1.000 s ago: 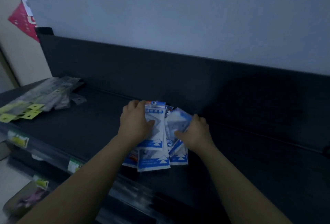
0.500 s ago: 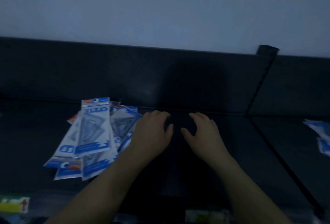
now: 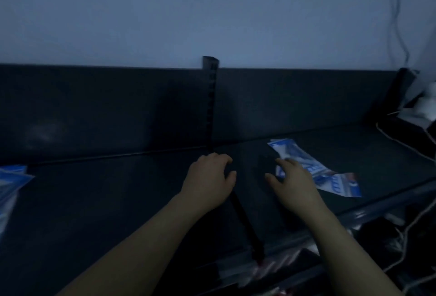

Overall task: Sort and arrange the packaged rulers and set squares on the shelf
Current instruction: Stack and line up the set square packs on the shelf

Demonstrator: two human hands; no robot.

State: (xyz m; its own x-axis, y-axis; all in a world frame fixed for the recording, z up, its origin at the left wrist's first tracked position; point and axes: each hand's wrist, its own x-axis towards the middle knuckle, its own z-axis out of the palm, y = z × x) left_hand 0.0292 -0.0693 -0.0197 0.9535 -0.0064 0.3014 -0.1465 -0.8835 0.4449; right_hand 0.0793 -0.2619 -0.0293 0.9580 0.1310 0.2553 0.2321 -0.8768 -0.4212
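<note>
On the dark shelf [image 3: 106, 201], blue-white packets [image 3: 306, 156] lie right of the seam [image 3: 243, 213]. Right hand [image 3: 295, 182], fingers spread and empty, sits at their left edge. Left hand [image 3: 210, 177] hovers over the seam, loosely curled, empty. More packets [image 3: 9, 177] lie far left.

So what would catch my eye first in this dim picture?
Two bare hands hover over a dark shelf: the left hand by the black divider, the right hand spread next to blue-and-white packets. More blue packets peek in at the far left edge.
</note>
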